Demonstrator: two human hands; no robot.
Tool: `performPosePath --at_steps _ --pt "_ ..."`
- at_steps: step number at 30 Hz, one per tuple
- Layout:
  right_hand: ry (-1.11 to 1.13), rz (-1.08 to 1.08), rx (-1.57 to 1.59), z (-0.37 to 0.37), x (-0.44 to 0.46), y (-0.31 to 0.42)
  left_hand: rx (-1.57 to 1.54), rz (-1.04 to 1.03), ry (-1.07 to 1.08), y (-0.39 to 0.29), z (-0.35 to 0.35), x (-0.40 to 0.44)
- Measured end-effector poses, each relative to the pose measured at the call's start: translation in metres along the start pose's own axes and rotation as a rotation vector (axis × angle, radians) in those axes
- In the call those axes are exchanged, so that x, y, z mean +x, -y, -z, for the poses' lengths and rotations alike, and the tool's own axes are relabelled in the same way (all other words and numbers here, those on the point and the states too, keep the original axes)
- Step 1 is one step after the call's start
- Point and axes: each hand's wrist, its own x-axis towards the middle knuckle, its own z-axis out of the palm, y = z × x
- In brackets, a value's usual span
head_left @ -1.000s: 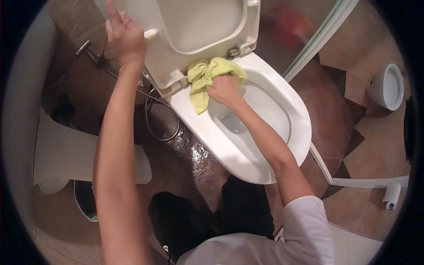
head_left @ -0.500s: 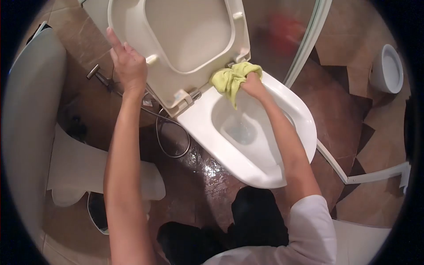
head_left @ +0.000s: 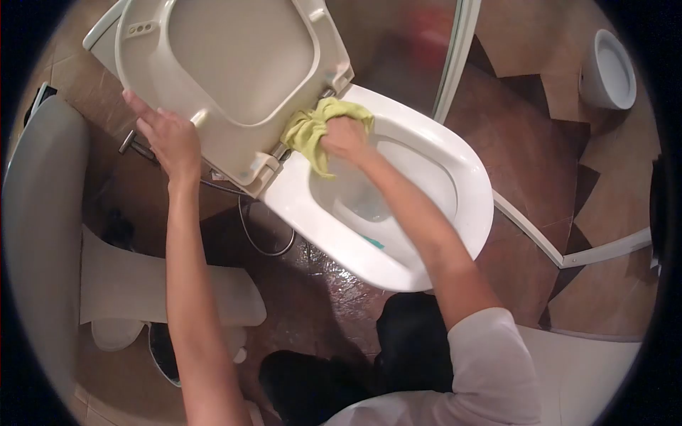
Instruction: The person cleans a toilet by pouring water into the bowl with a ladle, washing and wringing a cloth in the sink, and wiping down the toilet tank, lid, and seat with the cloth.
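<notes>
My right hand (head_left: pixel 344 138) is closed on a yellow-green cloth (head_left: pixel 307 135), pressed to the back rim of the white toilet bowl (head_left: pixel 462 163), beside the seat hinges. The toilet seat and lid (head_left: pixel 241 57) stand raised behind it. At the left edge of the raised seat is my left hand (head_left: pixel 167 142), its fingers stretched out against the edge. A small teal patch (head_left: pixel 374 242) shows inside the bowl on its near side.
A metal spray handle (head_left: pixel 128 142) and its looped hose (head_left: pixel 264 248) are left of the toilet. The pale basin (head_left: pixel 46 234) fills the far left. A glass panel's white frame (head_left: pixel 458 57) stands behind right. A white round container (head_left: pixel 611 71) is at the upper right.
My right hand and the cloth have moved along the back rim, toward the right hinge and then back toward the middle. The whole view has shifted. My left hand stays at the seat edge.
</notes>
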Motion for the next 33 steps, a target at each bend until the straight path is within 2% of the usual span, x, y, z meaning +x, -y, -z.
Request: performPosePath --at_steps 1,3,6,7,10,12,13,15,19,21,24,26,27,30,31,33 --pt "0.003 -0.028 0.005 0.012 0.0 -0.007 0.007 -0.009 0.011 -0.009 0.006 0.002" --pt "-0.067 -0.102 0.014 0.022 0.007 -0.039 -0.039 0.206 0.171 -0.019 0.012 0.003" --pt "-0.211 -0.158 -0.055 0.04 0.02 -0.09 -0.009 0.111 0.089 -0.014 0.004 0.001" --pt "-0.15 -0.237 -0.044 0.048 0.028 -0.094 0.002 0.113 0.095 -0.011 0.002 0.0" --pt "-0.154 -0.172 0.048 0.048 0.043 -0.075 0.027 0.026 -0.008 -0.009 -0.005 -0.001" --pt "-0.091 -0.091 -0.176 0.033 0.046 -0.053 0.059 0.046 0.005 -0.01 -0.007 0.001" --pt "-0.082 -0.092 -0.169 0.028 0.041 -0.055 0.067 0.045 0.014 -0.011 -0.007 0.0" --pt "-0.122 0.096 -0.198 0.023 0.036 -0.061 -0.005 0.07 0.04 -0.013 -0.006 0.001" --pt "-0.063 0.1 -0.145 0.031 0.045 -0.074 0.006 0.077 0.049 -0.019 -0.004 0.001" --pt "-0.086 -0.032 -0.02 0.036 0.05 -0.073 0.064 0.023 0.034 -0.016 -0.003 0.001" --pt "-0.109 -0.039 -0.042 0.038 0.05 -0.084 0.055 -0.023 0.023 -0.012 -0.005 0.001" --pt "-0.137 -0.054 -0.096 0.042 0.047 -0.116 0.054 -0.05 0.025 -0.011 -0.004 0.0" --pt "-0.155 -0.037 -0.093 0.055 0.029 -0.127 0.05 -0.071 0.013 -0.011 -0.004 0.0" --pt "0.045 0.113 -0.333 0.089 -0.029 -0.166 0.022 -0.006 0.059 -0.01 -0.005 0.001" --pt "-0.068 0.018 -0.145 0.092 -0.046 -0.193 0.02 0.005 0.058 -0.011 -0.005 0.002" --pt "-0.05 -0.187 0.268 0.127 -0.083 -0.195 0.018 0.033 0.061 -0.014 -0.003 0.001"
